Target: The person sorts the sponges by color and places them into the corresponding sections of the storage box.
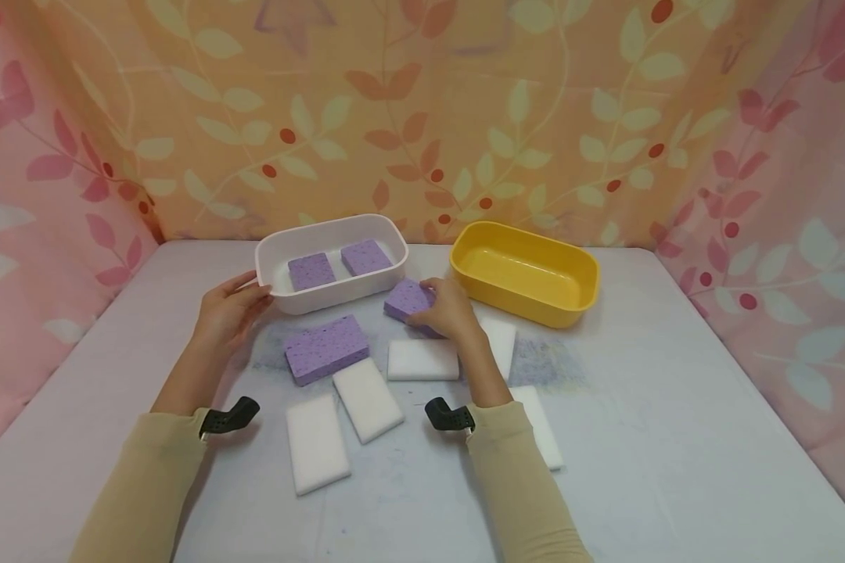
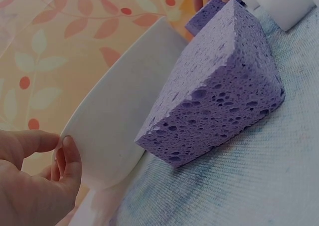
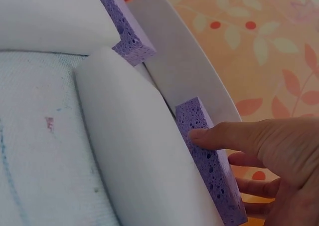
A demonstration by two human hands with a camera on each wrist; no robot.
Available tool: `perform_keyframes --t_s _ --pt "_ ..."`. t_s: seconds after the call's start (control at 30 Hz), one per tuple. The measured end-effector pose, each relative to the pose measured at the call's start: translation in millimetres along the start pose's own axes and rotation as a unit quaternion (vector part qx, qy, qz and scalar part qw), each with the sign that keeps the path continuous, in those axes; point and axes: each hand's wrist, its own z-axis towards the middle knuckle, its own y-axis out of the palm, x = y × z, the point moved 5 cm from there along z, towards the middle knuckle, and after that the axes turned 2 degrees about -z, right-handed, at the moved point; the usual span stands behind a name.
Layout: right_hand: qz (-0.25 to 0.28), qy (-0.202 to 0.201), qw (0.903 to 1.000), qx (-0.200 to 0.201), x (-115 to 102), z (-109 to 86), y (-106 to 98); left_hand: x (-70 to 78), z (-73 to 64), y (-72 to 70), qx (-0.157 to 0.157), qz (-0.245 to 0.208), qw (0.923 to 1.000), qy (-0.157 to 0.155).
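Note:
My left hand [image 1: 231,311] pinches the left rim of a white plastic tub [image 1: 338,299] between thumb and fingers; the left wrist view shows this pinch up close. Two purple sponges [image 1: 312,271] lie inside the tub. At the tub's right front corner, my right hand [image 1: 451,309] grips another purple sponge [image 1: 407,299], thumb on the near face and fingers behind, as the right wrist view shows [image 3: 207,161]. One more purple sponge [image 1: 327,349] lies on the table in front of the tub, large in the left wrist view.
Several white foam blocks [image 1: 422,360] lie on the table [image 1: 676,391] in front of the tub and around my right forearm. To the right of my right hand stands a yellow tub [image 1: 528,301] with nothing in it. A patterned curtain [image 1: 422,117] hangs behind.

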Motion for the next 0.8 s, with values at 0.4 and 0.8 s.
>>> perform_keyframes --t_s 0.4,0.8 --pt "0.005 0.008 0.9999 0.008 -4 -2.5 -6 -0.1 0.0 -0.7 0.007 0.001 0.9999 -0.014" --pt "0.009 0.007 0.9998 0.019 -10 -4.7 -13 2.7 -4.2 3.0 0.014 0.019 0.9995 -0.023"
